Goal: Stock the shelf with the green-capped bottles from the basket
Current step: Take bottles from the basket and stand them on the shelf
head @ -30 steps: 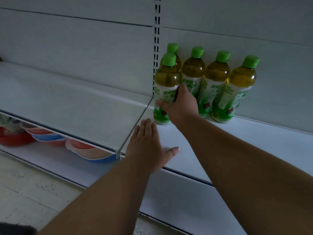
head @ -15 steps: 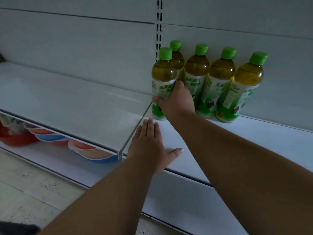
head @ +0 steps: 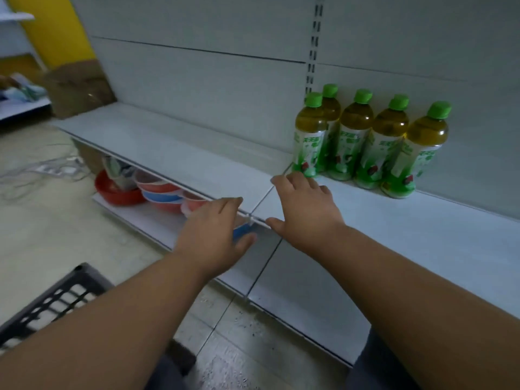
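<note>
Against back panel of white shelf (head: pixel 422 220), five green-capped bottles (head: pixel 363 136) stand upright, four in row, fifth just in front at left end. Right hand (head: pixel 304 212) near front bottle, apart from it, fingers spread, holding nothing. Left hand (head: pixel 213 229) at shelf front edge, fingers relaxed, empty. Black basket (head: pixel 56 299) on floor, well left of shelf.

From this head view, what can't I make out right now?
- basket: cut off by the left edge and left forearm; contents unreadable.
- rear bottle: mostly hidden behind the front bottle.
- bowls on the lower shelf: partly covered by the shelf and left hand.
- bottle labels: too blurred to read.
</note>
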The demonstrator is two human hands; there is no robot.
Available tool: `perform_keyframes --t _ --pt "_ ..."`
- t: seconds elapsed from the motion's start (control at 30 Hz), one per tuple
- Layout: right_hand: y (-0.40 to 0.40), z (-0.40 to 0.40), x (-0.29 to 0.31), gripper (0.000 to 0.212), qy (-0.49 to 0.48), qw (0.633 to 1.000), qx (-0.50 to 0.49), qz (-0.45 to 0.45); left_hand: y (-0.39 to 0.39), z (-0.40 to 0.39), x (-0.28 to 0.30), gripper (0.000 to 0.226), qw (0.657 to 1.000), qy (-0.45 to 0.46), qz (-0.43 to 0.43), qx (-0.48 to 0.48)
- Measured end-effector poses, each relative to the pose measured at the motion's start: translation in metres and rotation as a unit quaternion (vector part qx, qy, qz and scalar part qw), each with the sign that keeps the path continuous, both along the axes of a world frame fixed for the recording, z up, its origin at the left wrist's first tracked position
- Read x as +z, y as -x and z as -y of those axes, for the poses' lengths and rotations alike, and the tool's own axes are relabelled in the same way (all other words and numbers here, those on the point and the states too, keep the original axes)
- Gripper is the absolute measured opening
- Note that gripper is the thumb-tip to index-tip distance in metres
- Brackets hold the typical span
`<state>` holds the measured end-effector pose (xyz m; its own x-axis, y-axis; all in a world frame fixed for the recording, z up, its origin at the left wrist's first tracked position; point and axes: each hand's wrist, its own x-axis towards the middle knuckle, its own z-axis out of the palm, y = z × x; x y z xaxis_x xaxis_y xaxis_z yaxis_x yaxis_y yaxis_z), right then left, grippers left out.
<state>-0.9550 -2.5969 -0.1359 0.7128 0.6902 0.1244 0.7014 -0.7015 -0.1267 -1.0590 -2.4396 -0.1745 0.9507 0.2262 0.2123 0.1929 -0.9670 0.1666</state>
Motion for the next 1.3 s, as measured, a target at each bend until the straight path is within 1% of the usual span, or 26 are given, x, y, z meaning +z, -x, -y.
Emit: perform_keyframes --t 0.07,0.13,0.2,0.3,0.43,0.57,0.7,0.8,0.87,1.0,1.1,1.2,1.3 --pt "0.032 -0.022 0.007 0.066 0.011 0.998 0.065 0.024 0.047 -0.016 0.008 0.073 0.999 -0.024 -0.01 0.037" --pt "0.067 -0.047 0.013 0.063 0.011 0.991 0.128 0.047 0.093 -0.03 0.013 0.077 0.995 -0.049 -0.019 0.086" --pt "0.104 -0.073 0.017 0.063 0.005 0.981 0.187 0.05 0.14 -0.039 0.02 0.079 0.987 -0.059 -0.028 0.146" --pt "0.16 -0.108 0.019 0.062 0.002 0.962 0.269 0.045 0.212 -0.042 0.028 0.083 0.97 -0.048 -0.054 0.232" --pt "0.235 -0.144 0.017 0.062 0.007 0.937 0.349 0.015 0.303 -0.042 0.03 0.083 0.941 -0.036 -0.059 0.33" --pt "0.288 -0.166 0.001 0.06 0.021 0.907 0.421 0.011 0.364 -0.037 0.016 0.083 0.903 -0.002 -0.071 0.423" --pt "0.315 -0.18 -0.023 0.065 0.033 0.89 0.454 -0.014 0.395 -0.04 -0.004 0.08 0.874 0.031 -0.077 0.478" --pt "0.331 -0.2 -0.05 0.066 0.07 0.867 0.494 -0.016 0.408 -0.047 -0.031 0.08 0.856 0.073 -0.074 0.506" --pt "0.338 -0.218 -0.07 0.066 0.093 0.855 0.509 -0.019 0.411 -0.053 -0.056 0.079 0.849 0.098 -0.076 0.513" --pt "0.343 -0.251 -0.128 0.062 0.137 0.844 0.515 -0.059 0.414 -0.068 -0.12 0.072 0.829 0.14 -0.064 0.537" --pt "0.337 -0.271 -0.179 0.064 0.189 0.833 0.514 -0.074 0.409 -0.076 -0.167 0.075 0.811 0.176 -0.102 0.548" --pt "0.327 -0.292 -0.22 0.067 0.255 0.796 0.546 -0.054 0.405 -0.082 -0.207 0.081 0.801 0.194 -0.137 0.55" --pt "0.323 -0.316 -0.252 0.068 0.329 0.728 0.601 -0.007 0.403 -0.084 -0.226 0.092 0.798 0.19 -0.141 0.555"
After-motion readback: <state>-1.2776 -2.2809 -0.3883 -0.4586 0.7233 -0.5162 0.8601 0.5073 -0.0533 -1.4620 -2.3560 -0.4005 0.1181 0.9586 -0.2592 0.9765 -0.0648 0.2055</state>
